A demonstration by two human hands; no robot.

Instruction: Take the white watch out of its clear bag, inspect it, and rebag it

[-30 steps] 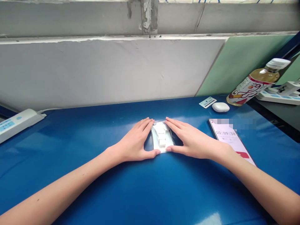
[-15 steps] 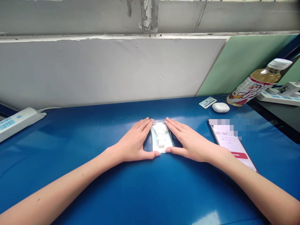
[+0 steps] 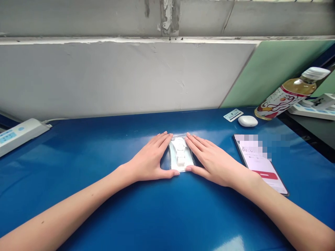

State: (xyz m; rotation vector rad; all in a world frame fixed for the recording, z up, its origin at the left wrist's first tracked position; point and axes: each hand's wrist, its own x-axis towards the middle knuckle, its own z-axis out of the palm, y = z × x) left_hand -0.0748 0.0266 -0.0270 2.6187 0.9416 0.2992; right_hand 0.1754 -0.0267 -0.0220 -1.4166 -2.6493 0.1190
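A small clear plastic packet (image 3: 180, 156) with white pieces inside lies flat on the blue table (image 3: 104, 146). My left hand (image 3: 150, 157) rests flat against the packet's left edge, fingers stretched forward, thumb at its near corner. On the packet's right edge my right hand (image 3: 213, 158) lies the same way, fingers straight and thumb touching the near corner. Both hands frame the packet from the sides and press on it without lifting it.
A phone (image 3: 260, 164) with a lit timer screen lies to the right of my right hand. Farther back right are a white earbud case (image 3: 247, 121), a small card (image 3: 233, 114) and a tilted drink bottle (image 3: 290, 92). A white power strip (image 3: 18, 134) sits at far left. A grey wall panel stands behind.
Both hands and the packet stay in place. The view has shifted slightly, and the phone's timer has run on.
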